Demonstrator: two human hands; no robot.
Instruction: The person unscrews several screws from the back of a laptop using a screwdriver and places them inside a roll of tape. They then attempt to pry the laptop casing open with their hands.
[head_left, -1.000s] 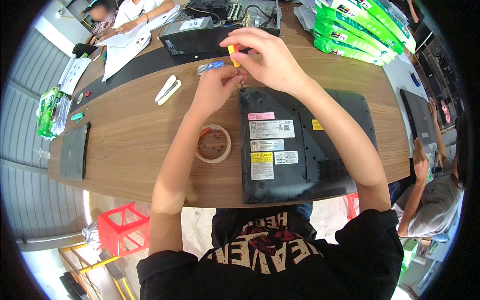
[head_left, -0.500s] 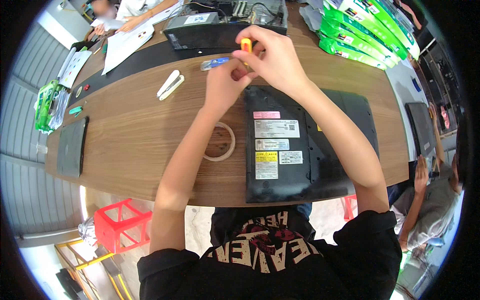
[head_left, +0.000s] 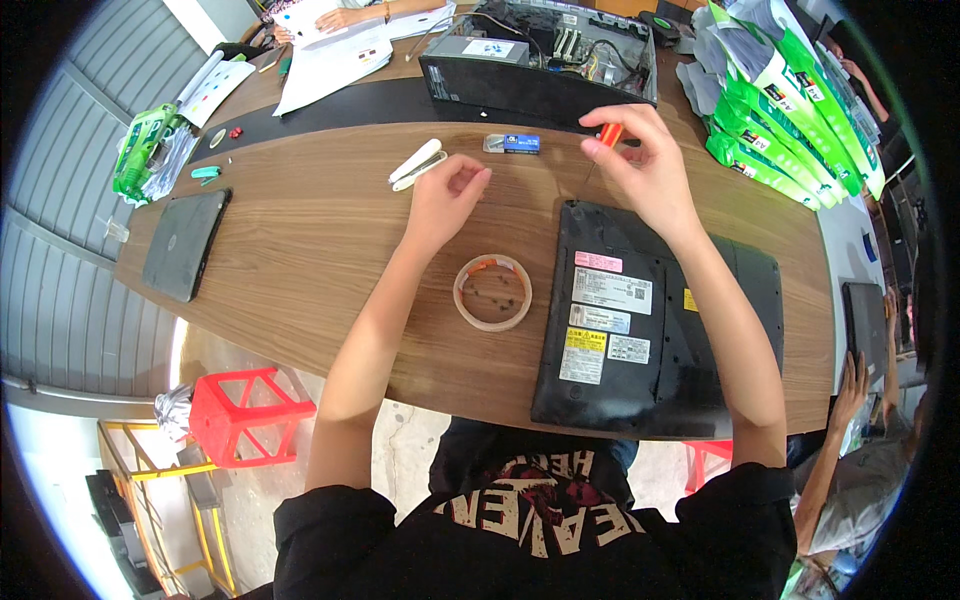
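Note:
A closed laptop (head_left: pixel 650 390) lies underside up on the wooden table, its base covered with several labels. Over its far left corner, my right hand (head_left: pixel 645 165) grips a screwdriver (head_left: pixel 611 133) by its orange-red handle. The thin shaft points down towards that corner; whether the tip touches is unclear. To the left, my left hand (head_left: pixel 448 198) hovers with curled fingers, and anything between them is hidden. Close to it lies a white folding tool (head_left: pixel 415 163). A tape roll (head_left: pixel 461 306) lies flat left of the laptop, with several small dark screws (head_left: pixel 500 300) inside its ring.
A small blue and clear case (head_left: pixel 520 144) lies beyond my hands. An opened computer case (head_left: pixel 490 80) stands at the far edge, with green paper packs (head_left: pixel 770 150) on the right. Another laptop (head_left: pixel 185 245) is at left. Co-workers' hands (head_left: pixel 340 18) hold papers opposite.
My left hand has moved left, away from the screwdriver. The right hand has brought the screwdriver to the laptop's far left corner. The whole view has shifted.

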